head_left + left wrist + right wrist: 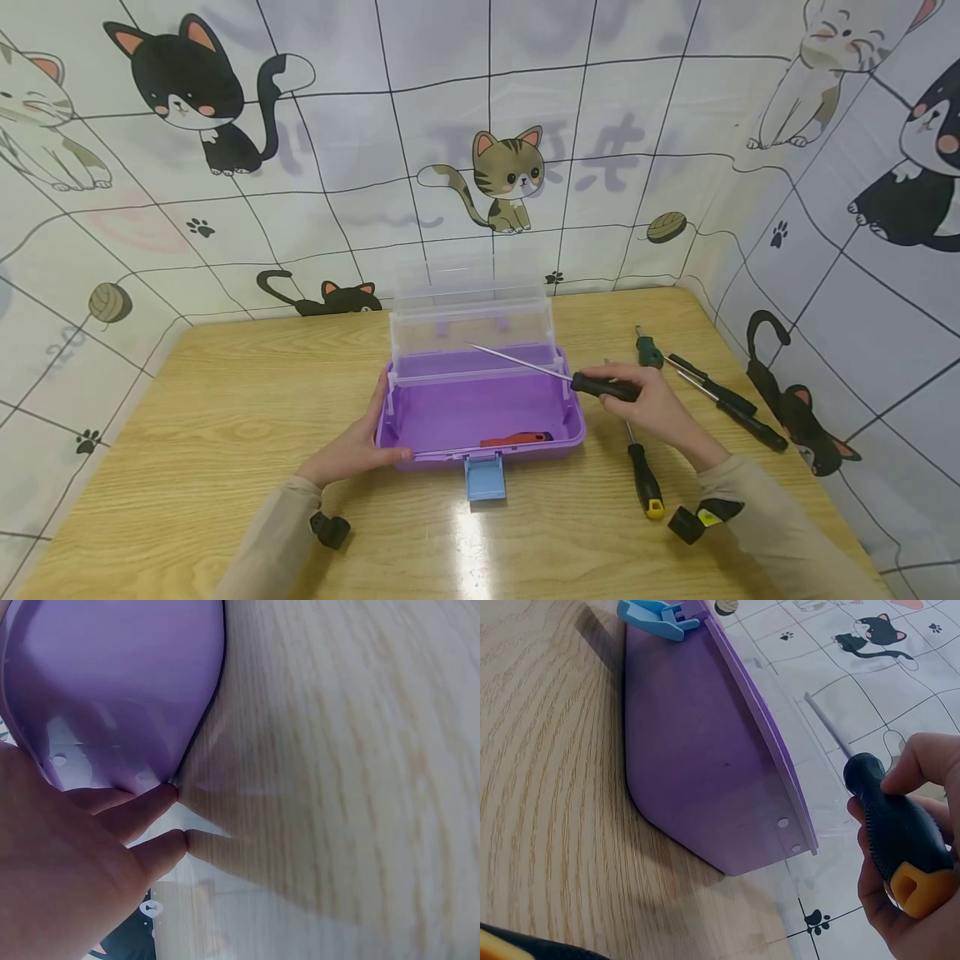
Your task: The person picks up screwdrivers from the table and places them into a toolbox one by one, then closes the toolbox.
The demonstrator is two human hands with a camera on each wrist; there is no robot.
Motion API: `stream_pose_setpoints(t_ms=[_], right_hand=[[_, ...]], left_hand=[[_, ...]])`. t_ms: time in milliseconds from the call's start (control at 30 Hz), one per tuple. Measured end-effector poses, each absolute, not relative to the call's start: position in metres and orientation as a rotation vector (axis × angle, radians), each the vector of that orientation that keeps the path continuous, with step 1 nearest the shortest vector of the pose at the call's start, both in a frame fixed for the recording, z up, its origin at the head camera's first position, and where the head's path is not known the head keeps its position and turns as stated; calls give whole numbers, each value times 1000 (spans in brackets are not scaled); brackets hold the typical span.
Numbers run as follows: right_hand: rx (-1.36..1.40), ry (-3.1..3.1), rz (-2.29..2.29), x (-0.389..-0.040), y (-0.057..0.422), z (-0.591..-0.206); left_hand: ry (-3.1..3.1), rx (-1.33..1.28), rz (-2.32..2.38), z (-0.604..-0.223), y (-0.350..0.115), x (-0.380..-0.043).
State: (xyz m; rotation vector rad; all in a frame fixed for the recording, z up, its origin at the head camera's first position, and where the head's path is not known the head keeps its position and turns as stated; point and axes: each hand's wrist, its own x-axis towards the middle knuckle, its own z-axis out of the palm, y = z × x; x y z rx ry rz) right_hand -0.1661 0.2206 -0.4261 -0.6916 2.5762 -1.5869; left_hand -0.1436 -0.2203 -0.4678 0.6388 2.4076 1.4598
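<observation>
A purple plastic toolbox (480, 455) stands on the table, its clear lid (472, 329) raised and its blue latch (485, 479) hanging down in front. My left hand (348, 450) holds the box's left end, thumb at the front rim and fingers against the side (120, 682). Above the box's right end, my right hand (660, 408) grips a screwdriver (606, 387) by its dark handle, which has a yellow end (926, 889) in the right wrist view. Its long metal shaft points left over the box. A slim red tool (517, 438) lies inside along the front wall.
To the right lie a yellow-ended screwdriver (646, 479), partly hidden by my right hand, a green-handled tool (649, 352) and black-handled screwdrivers (752, 425). A cat-print cloth (360, 150) hangs behind and beside the wooden table (240, 400).
</observation>
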Motion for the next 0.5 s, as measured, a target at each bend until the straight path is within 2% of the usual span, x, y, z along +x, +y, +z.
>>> stream_pose_setpoints(t_ms=[500], right_hand=[[-800,2521,-1583,-166,214,-430]], left_hand=[[2405,623,1454,-467,-220,-143]])
